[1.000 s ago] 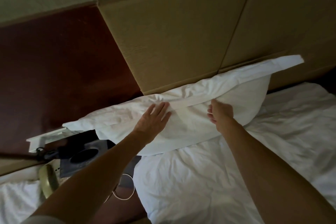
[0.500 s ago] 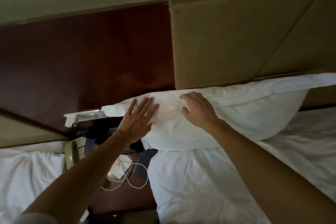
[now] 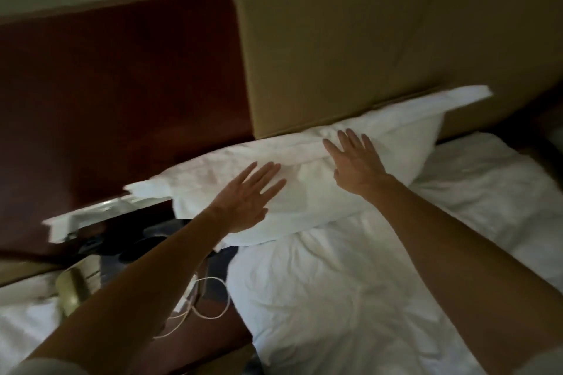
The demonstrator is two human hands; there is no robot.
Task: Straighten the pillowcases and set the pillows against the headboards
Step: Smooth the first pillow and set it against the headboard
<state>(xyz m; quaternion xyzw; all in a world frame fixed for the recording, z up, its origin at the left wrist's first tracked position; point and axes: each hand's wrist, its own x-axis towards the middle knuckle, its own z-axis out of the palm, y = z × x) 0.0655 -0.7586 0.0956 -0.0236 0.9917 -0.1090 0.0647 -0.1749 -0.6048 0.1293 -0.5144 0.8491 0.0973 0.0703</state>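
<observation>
Both hands, left and right, press flat with fingers spread on the pillow at centre frame, against the headboard; its left corner overhangs a cluttered nightstand with cords.

Light: my feed was dim; the white pillow was the brightest thing.
Shadow: the gap beside the bed sat nearly black.
Blur: motion smear softened everything I saw.
Edges: wide-angle bend tilted the headboard.
</observation>
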